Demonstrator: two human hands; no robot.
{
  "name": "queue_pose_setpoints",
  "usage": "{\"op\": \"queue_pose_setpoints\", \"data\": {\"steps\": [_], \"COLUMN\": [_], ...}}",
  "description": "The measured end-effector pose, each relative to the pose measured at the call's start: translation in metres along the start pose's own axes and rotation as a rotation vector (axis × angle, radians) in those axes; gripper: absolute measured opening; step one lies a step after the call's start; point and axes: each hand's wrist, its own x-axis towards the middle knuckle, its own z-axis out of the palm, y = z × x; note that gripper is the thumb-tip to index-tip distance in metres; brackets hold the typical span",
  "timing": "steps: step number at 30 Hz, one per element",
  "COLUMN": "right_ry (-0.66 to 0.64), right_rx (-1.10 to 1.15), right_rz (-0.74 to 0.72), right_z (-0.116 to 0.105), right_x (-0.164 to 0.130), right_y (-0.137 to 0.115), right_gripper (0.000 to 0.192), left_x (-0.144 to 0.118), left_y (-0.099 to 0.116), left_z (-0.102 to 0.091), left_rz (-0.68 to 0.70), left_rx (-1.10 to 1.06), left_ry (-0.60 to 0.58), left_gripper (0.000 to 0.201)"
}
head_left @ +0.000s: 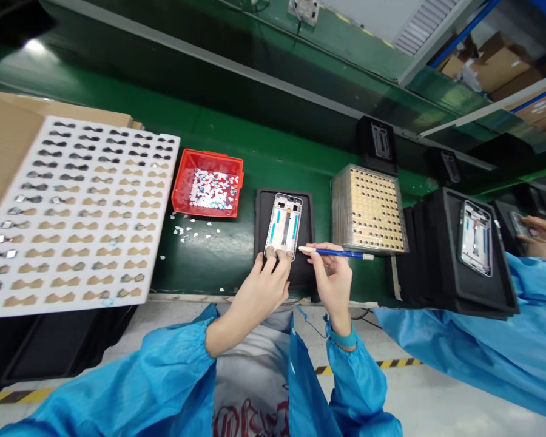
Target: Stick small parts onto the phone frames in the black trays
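A white-edged phone frame (284,224) with blue strips lies on a black foam tray (264,209) at the table's front edge. My left hand (264,282) holds the frame's lower end with its fingertips; its thumb is not clearly seen. In my right hand (334,273) a blue pen-like tool (341,252) is pinched, lying nearly level. Its white tip points left, close by the frame's lower right edge; whether it touches cannot be told.
A red bin (208,156) of small white pieces stands left, with scraps beside it. Farther left lies a white sheet (157,267) with rows of dark parts. To the right are stacked clear trays (339,206), piled black trays (446,267) bearing another phone frame (475,237), and a co-worker's hand (543,233).
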Motion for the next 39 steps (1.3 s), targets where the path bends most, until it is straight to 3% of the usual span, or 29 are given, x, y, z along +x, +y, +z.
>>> {"op": "queue_pose_setpoints", "data": {"steps": [8,12,15,18,20,23,25,27,29,32,36,39], "right_ry": [0.040,0.060,0.046,0.026,-0.016,-0.148,-0.261,-0.396,-0.541,-0.719,-0.850,-0.927], "right_rx": [-0.005,-0.004,0.012,0.002,-0.028,-0.049,-0.030,0.008,0.027,-0.066,-0.323,-0.522], "right_rz": [-0.005,-0.024,-0.063,-0.171,-0.271,-0.396,-0.432,-0.448,-0.476,-0.558,-0.681,-0.783], "right_z": [-0.006,-0.005,0.001,0.015,0.031,0.063,0.090,0.125,0.165,0.232,0.303,0.331], "right_x": [-0.009,-0.008,-0.006,-0.004,-0.001,0.007,0.015,0.025,0.034,0.038,0.023,0.007], "right_y": [0.010,0.010,-0.004,-0.031,-0.050,-0.073,-0.085,-0.093,-0.100,-0.109,-0.130,-0.146], "right_gripper": [0.013,0.018,0.017,0.011,0.007,0.005,0.006,0.008,0.010,0.013,0.023,0.026], "left_x": [-0.003,0.003,0.005,-0.006,-0.022,-0.057,-0.083,-0.106,-0.124,-0.143,-0.154,-0.155], "left_y": [-0.017,-0.015,-0.011,-0.013,-0.021,-0.044,-0.068,-0.094,-0.120,-0.147,-0.156,-0.153], "left_z": [-0.003,-0.001,0.000,-0.006,-0.013,-0.025,-0.034,-0.040,-0.043,-0.039,-0.031,-0.031], "left_rz": [-0.028,-0.046,-0.080,-0.084,-0.094,-0.297,-0.539,-0.747,-0.862,-0.974,-1.055,-1.055], "left_rx": [-0.258,-0.310,-0.378,-0.575,-0.752,-0.867,-0.788,-0.611,-0.387,-0.122,-0.018,-0.029], "left_ry": [0.098,0.033,-0.004,0.091,0.243,0.551,0.740,0.842,0.843,0.694,0.534,0.536], "left_gripper": [0.047,0.048,0.051,0.050,0.045,0.036,0.030,0.025,0.023,0.029,0.038,0.037]}}
